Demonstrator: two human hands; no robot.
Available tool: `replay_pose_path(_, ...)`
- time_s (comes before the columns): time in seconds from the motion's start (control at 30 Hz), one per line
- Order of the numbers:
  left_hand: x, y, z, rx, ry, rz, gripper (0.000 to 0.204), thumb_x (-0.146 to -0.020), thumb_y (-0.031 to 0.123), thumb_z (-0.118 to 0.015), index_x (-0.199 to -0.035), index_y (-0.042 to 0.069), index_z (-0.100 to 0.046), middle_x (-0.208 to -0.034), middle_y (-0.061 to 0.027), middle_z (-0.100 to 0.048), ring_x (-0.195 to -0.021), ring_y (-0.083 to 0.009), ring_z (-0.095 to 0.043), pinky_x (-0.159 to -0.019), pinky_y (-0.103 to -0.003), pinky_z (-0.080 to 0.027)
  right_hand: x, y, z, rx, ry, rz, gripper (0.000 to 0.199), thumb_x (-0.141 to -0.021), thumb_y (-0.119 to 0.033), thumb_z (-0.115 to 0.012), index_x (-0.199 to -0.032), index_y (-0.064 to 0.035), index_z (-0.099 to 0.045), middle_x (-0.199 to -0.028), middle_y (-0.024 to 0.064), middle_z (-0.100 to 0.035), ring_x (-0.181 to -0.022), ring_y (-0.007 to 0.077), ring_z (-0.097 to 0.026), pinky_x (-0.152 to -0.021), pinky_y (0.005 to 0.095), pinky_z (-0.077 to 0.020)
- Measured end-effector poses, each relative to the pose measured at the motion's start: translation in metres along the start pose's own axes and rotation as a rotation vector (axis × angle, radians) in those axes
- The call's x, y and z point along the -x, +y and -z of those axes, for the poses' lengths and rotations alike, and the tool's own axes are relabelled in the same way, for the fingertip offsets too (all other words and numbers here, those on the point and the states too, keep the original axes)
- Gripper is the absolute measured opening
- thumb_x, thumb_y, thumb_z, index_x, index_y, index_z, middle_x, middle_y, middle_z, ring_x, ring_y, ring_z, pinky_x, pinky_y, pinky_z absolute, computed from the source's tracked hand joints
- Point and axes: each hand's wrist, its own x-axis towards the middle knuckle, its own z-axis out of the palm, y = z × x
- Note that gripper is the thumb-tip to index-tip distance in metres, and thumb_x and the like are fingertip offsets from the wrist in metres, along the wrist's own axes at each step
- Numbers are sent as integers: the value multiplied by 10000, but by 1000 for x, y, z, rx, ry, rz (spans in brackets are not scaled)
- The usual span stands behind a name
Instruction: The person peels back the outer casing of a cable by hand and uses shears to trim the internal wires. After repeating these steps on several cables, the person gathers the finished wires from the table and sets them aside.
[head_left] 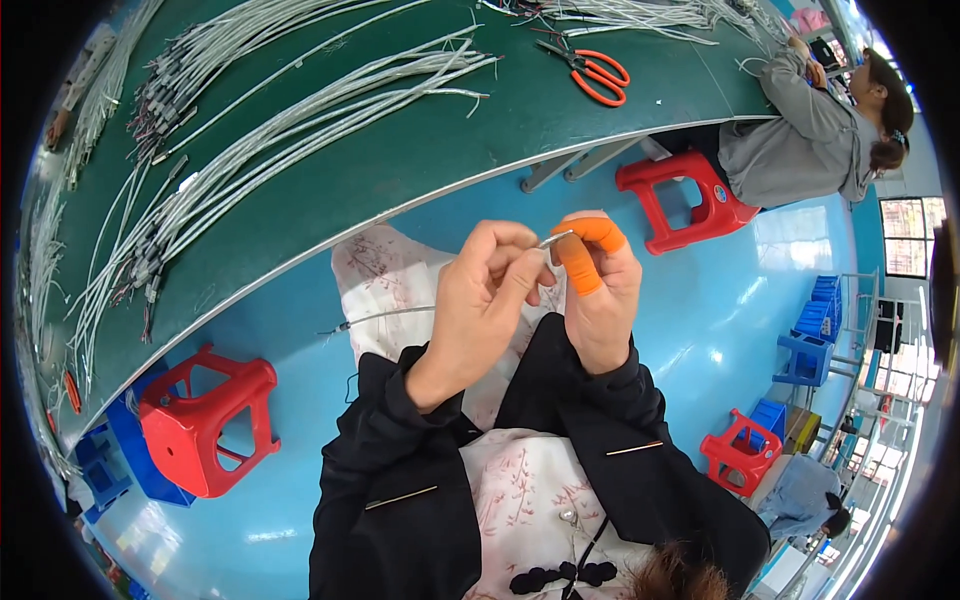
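Note:
My left hand (483,305) is closed around a thin grey cable (392,313) above my lap. One end of it sticks out to the left past my wrist and finishes in a dark tip with fine wires. The other end comes out between my fingers toward my right hand (603,290). Orange finger covers sit on the thumb and forefinger of that hand, which pinch the cable's silvery end (553,239). The exact tip is hidden between those fingers. Orange-handled cutters (597,77) lie on the green table beyond my hands.
Bundles of pale cables (300,125) lie across the green table (400,178), whose near edge curves in front of me. Red stools stand at left (205,420) and right (690,200). A person in grey (815,140) sits at the table's right end. Blue crates (805,355) stand farther right.

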Motion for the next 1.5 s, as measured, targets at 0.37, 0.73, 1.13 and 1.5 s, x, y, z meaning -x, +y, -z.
replay_pose_path(0.37, 6, 1, -2, -19, -12, -112, 95, -916, 21, -557, -993, -1, -505, -859, -92, -634, -730, -114, -596, -678, -235, -491, -6, 4, 5, -561, -159, -297, 120, -907, -99, -600, -1012, -40, -602, -997, 19, -543, -746, 91, -483, -628, 226, -398)
replay_pose_path(0.73, 9, 0, -4, 93, 75, -92, 159, -901, -14, -559, -1024, -2, -459, -857, -112, -637, -753, -144, -623, -677, -248, -499, -6, -3, 4, -434, -179, -409, 103, -902, -114, -584, -970, -41, -612, -997, 49, -546, -711, 93, -483, -592, 220, -393)
replay_pose_path(1.13, 7, -2, 2, -65, 55, -6, 97, -914, 22, -563, -1001, -18, -549, -834, -69, -626, -695, -88, -567, -627, -214, -462, -3, 2, 5, 8, -133, -57, 106, -860, 5, -586, -963, -5, -608, -981, 42, -546, -799, 120, -529, -672, 257, -431)
replay_pose_path(1.5, 8, -8, 2, -180, 76, -235, 87, -871, -41, -591, -958, -38, -585, -940, -81, -599, -761, -109, -595, -666, -227, -488, -8, 6, 14, -520, -205, -518, 169, -902, -107, -593, -1041, -11, -597, -1009, 26, -550, -797, 120, -525, -708, 262, -433)
